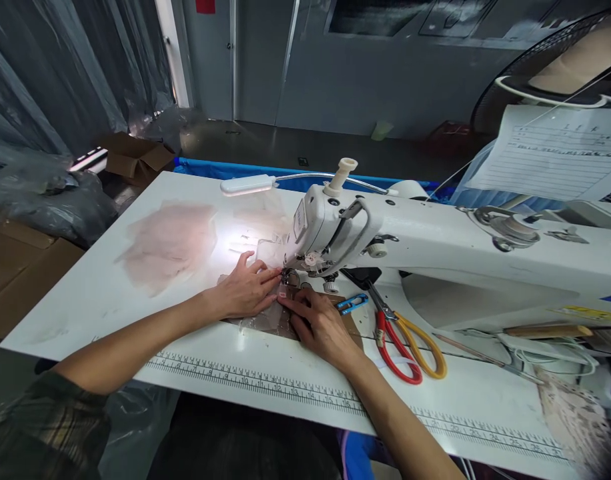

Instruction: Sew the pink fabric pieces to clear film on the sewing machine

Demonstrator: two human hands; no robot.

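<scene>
My left hand (248, 287) lies flat on a thin sheer fabric piece (270, 317), its fingertips close to the presser foot of the white sewing machine (313, 227). To the right of the foot, my right hand (318, 323) rests on the same area, index finger stretched towards the foot and the other fingers bent but apart. Under the hands the bed looks brown, and the fabric there is nearly see-through. Blue thread snips (352, 304) lie just beyond my right hand. Scissors (403, 347) with one red and one yellow handle lie further right.
A heap of pale pink sheer fabric (170, 243) lies on the white table (105, 303). A lamp (248, 185) lights the needle area. A printed ruler (265, 387) runs along the front edge. Lace (575, 413) and a wooden-handled tool (548, 331) lie at right; cardboard boxes (25, 273) stand left.
</scene>
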